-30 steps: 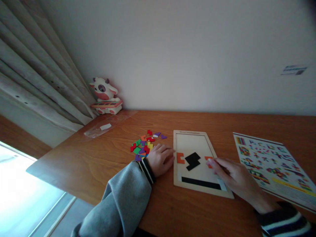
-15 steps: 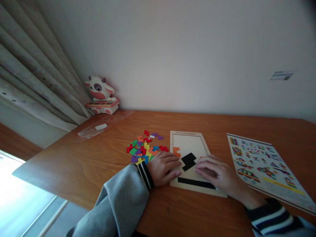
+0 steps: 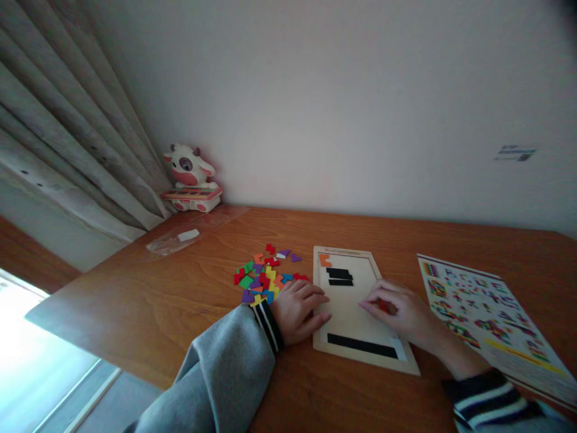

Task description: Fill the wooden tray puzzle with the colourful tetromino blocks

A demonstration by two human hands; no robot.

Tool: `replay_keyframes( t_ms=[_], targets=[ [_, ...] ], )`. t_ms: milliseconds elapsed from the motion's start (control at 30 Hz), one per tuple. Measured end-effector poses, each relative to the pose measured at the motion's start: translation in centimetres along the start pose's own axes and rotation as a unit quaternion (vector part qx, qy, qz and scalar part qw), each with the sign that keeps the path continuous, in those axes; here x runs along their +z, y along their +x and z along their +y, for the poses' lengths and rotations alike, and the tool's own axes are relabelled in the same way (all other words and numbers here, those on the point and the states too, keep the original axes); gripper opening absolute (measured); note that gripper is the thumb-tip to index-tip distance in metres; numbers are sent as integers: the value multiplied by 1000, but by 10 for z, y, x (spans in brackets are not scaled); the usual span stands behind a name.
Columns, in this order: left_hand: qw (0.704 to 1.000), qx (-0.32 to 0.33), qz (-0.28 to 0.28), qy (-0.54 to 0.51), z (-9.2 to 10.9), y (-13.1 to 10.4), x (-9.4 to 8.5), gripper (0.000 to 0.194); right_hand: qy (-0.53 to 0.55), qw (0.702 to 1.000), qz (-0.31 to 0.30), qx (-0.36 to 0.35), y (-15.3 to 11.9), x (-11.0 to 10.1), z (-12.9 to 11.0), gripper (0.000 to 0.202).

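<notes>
A light wooden puzzle board (image 3: 411, 364) with a raised frame lies in front of me. My left hand (image 3: 300, 310) rests on its left edge with the fingers spread. Over the right half of the board, my right hand (image 3: 396, 310) is pinched around a small orange-red puzzle piece (image 3: 385, 305), whose outline is mostly hidden by the fingers. Inside the frame, an orange puzzle piece (image 3: 324, 260) sits in the upper left corner. Two short black shapes (image 3: 339, 273) lie just below it, and a long black strip (image 3: 362, 346) runs along the near side.
Left of the board is a pile of colourful puzzle pieces (image 3: 259, 279), partly behind my left hand. A printed pattern sheet (image 3: 487, 325) lies on the right. Farther back on the table (image 3: 216, 276) are a clear plastic bag (image 3: 169, 243) and a cow toy (image 3: 192, 178) with a keyboard.
The orange piece has shifted up into the frame's corner. The tilted black shape at the middle now shows as two level shapes higher up. My right hand has moved slightly; my left stays put.
</notes>
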State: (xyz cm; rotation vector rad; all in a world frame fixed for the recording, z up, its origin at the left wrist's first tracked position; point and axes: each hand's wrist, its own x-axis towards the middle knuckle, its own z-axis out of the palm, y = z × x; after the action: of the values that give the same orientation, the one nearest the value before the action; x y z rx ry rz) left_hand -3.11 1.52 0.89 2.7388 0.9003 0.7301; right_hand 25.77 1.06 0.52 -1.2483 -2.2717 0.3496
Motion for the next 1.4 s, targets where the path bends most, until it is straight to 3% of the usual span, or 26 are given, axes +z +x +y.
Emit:
replay_keyframes(
  t_ms=[67,167,300,500,600,700,833,1033,1167,1267,1400],
  targets=[
    [1000,7,8,-8,0,1,-1,35,22,999,-31,33,-11,-8,14,39],
    [999,28,19,-9,2,2,1,30,40,994,-68,82,-26,-12,33,37],
    [998,36,52,19,-3,3,-3,28,-3,986,-39,162,-31,-6,43,39],
    [992,17,68,107,-48,-12,-35,29,-14,979,-2,203,-28,1,36,40],
    [989,-46,53,129,-71,-28,-47,45,-7,977,-2,212,-29,1,36,40],
    [987,-90,34,132,-81,-39,-50,61,-7,977,1,211,-29,2,38,41],
    [990,-77,-7,117,-83,-42,-48,58,2,979,-1,206,-29,3,38,41],
    [991,-79,-50,100,-83,-41,-40,83,-2,982,16,188,-28,4,35,38],
    [990,-81,-43,112,-77,-39,-37,70,-5,983,19,183,-28,4,34,38],
    [992,-63,-27,101,-74,-39,-45,58,-3,981,6,194,-29,5,34,39],
    [993,-63,-46,93,-77,-43,-55,52,-5,981,2,193,-29,5,36,37]
  ],
)
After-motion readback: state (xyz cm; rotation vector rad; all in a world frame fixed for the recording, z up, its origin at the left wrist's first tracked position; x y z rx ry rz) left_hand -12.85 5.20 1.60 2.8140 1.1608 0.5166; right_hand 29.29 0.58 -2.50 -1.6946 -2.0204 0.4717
